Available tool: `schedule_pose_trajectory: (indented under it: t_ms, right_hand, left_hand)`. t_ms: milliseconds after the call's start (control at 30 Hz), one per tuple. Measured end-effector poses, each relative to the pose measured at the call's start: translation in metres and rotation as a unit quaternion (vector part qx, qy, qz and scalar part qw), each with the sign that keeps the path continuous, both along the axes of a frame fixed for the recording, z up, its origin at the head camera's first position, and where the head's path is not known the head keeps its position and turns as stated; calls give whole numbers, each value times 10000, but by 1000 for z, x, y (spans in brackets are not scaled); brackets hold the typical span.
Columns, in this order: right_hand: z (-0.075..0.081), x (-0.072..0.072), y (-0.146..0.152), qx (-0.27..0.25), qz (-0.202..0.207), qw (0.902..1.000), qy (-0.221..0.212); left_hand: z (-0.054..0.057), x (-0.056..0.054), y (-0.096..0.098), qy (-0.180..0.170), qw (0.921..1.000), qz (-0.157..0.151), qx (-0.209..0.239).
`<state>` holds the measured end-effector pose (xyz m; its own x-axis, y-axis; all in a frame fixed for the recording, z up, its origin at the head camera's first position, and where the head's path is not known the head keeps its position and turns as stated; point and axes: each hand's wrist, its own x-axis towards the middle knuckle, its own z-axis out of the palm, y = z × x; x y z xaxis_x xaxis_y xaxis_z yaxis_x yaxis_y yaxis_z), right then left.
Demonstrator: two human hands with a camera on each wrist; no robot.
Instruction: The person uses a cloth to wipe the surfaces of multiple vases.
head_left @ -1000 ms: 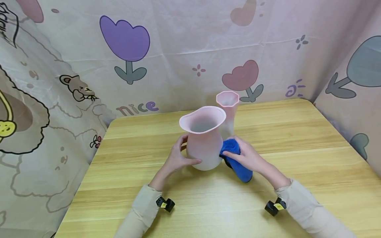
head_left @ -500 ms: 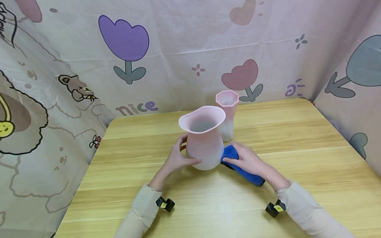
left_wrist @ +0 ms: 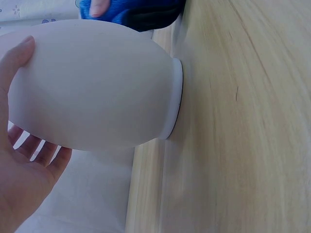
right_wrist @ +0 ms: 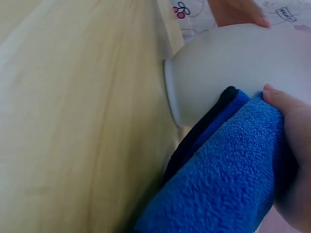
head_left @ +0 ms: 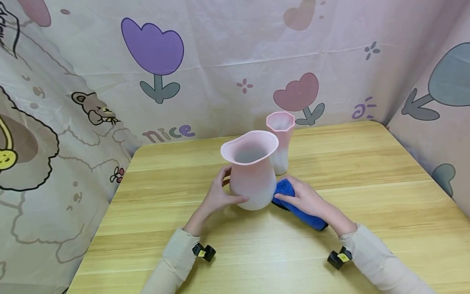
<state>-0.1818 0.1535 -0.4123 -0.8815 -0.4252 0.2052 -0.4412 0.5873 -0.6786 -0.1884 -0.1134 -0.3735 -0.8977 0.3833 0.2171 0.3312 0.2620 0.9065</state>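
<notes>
A wide pink-and-white vase (head_left: 253, 183) with a wavy flared rim stands upright on the table. My left hand (head_left: 216, 196) grips its left side, thumb across the front and the other fingers curving round the back; the left wrist view shows the vase's pale foot on the wood. On the vase's right, my right hand (head_left: 304, 196) holds a folded blue towel (right_wrist: 228, 165) with dark edging, pinched under the thumb. The towel lies up against the lower right side of the vase, its tail slanting toward the right wrist.
Behind the wide vase, slightly right, stands a slimmer pink-and-white vase (head_left: 280, 143) with an angular rim. The wooden table (head_left: 165, 175) ends at a printed cloth backdrop (head_left: 220, 81), which also hangs at both sides.
My right hand and the towel have moved slightly down, and the towel's tail has swung to the right. In the last half second hardly anything moves. My left hand and the vase stay put.
</notes>
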Motion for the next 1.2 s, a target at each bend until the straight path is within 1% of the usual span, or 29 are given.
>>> schedule_pose_trajectory:
  t_ms: [133, 267, 400, 567, 667, 733, 833, 933, 1067, 1100, 1133, 1200]
  right_hand:
    - [7, -1, -1, -375, -111, 9992, 7]
    - [15, -3, -4, -623, -222, 9978, 61]
    - [25, -5, -7, -804, -256, 9964, 19]
    - [41, -7, -12, -1059, -417, 9935, -11]
    - [52, -9, -16, -1344, -420, 9900, 124]
    - [60, -10, -20, -1547, -408, 9867, 290]
    - [68, -10, -23, -1720, -438, 9827, 521]
    - [72, -10, -24, -1810, -458, 9806, 603]
    - [70, -8, -20, -1896, -541, 9788, 547]
    - [69, -8, -18, -1906, -585, 9784, 539]
    - [68, -7, -16, -1912, -628, 9781, 534]
    - [66, -5, -11, -1892, -719, 9780, 503]
  left_hand:
    - [0, 0, 0, 0, 10000, 12, -12]
    - [0, 0, 0, -11, 10000, 26, 3]
    - [0, 0, 0, -10, 10000, 45, 10]
    - [1, 1, -1, 9, 10000, 53, -13]
    - [1, 1, -1, 18, 10000, 56, -34]
    - [1, 1, -1, 16, 10000, 60, -51]
    - [1, 1, -1, 9, 10000, 62, -66]
    - [0, 1, -1, 7, 10000, 55, -66]
    - [-3, 0, -1, 97, 9999, 24, 14]
    - [-5, 0, -1, 196, 9998, 11, 28]
    - [-8, -1, -1, 294, 9996, 12, 50]
    - [-16, -3, 0, 567, 9983, 112, 34]
